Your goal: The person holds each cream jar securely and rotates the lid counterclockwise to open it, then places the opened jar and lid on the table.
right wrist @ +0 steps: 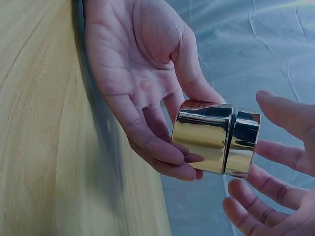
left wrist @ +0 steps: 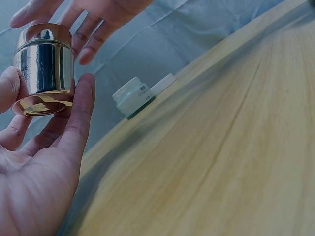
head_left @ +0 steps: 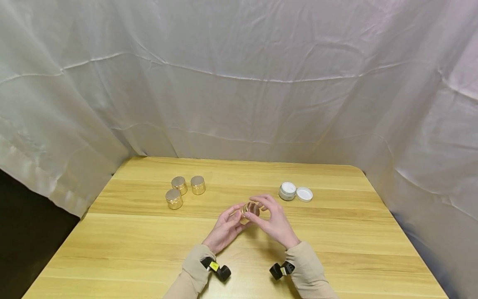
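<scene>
In the head view, my left hand (head_left: 224, 230) holds up a shiny gold jar (right wrist: 204, 137) over the table. Thumb and fingers of that hand wrap round the jar's body, as the left wrist view shows too. The jar tilts, its gold lid (right wrist: 242, 142) on and facing my right hand (head_left: 275, 220). Around the lid end, the right hand's thumb and fingers are spread, and the right wrist view shows space between thumb and lid. Its fingertips come close beside the lid's edge.
Three closed gold jars (head_left: 174, 199) stand in a group at the left of the wooden table (head_left: 130, 241). A small pale jar (head_left: 287, 191), uncovered, stands at the right, with a white lid (head_left: 304, 194) beside it. Grey curtains (head_left: 239, 104) hang behind and around the table.
</scene>
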Demonstrator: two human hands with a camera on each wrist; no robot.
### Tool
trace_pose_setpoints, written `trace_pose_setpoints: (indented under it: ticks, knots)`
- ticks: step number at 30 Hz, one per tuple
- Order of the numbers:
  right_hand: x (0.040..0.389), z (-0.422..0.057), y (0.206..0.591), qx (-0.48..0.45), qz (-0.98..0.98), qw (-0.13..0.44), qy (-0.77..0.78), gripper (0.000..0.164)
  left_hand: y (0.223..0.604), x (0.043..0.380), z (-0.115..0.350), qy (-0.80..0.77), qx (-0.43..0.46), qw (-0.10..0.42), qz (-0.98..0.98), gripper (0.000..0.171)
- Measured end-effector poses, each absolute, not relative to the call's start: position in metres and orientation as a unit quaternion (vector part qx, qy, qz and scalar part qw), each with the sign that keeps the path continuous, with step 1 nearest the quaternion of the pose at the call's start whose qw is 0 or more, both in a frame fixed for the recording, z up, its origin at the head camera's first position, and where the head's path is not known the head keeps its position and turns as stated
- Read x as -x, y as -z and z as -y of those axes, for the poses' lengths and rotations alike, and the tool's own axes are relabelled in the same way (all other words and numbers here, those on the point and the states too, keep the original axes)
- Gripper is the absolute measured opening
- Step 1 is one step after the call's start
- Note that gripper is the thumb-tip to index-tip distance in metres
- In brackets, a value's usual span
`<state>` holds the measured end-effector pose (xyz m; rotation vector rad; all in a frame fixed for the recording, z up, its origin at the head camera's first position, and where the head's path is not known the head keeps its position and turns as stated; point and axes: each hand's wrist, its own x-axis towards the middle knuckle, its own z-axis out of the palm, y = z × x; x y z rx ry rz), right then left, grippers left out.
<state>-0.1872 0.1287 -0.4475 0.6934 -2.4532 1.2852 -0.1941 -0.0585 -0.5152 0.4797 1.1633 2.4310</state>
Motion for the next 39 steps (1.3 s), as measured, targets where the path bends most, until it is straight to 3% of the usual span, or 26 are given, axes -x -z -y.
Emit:
trace_pose_setpoints:
  ticks: [13,25,30,39]
  knots:
    - [0.1866,-0.1299,0.4457,-0.275,0.846,0.132,-0.436,0.042,0.513,0.1931,0.0588,-0.868,-0.155,0.202,-0.426,0.029]
    - [0.1841,-0.1259,0.4452,-0.232,0.867,0.144,-0.418,0.048,0.5125,0.1929,0.0589,-0.871,-0.159,0.2,-0.419,0.033]
    - [0.1854,-0.1264,0.4461,-0.245,0.866,0.149,-0.41,0.043,0.5127,0.193,0.0588,-0.87,-0.159,0.201,-0.42,0.033]
    - [0.182,-0.1259,0.4429,-0.239,0.865,0.113,-0.428,0.046,0.5126,0.1933,0.0587,-0.87,-0.143,0.201,-0.428,0.03]
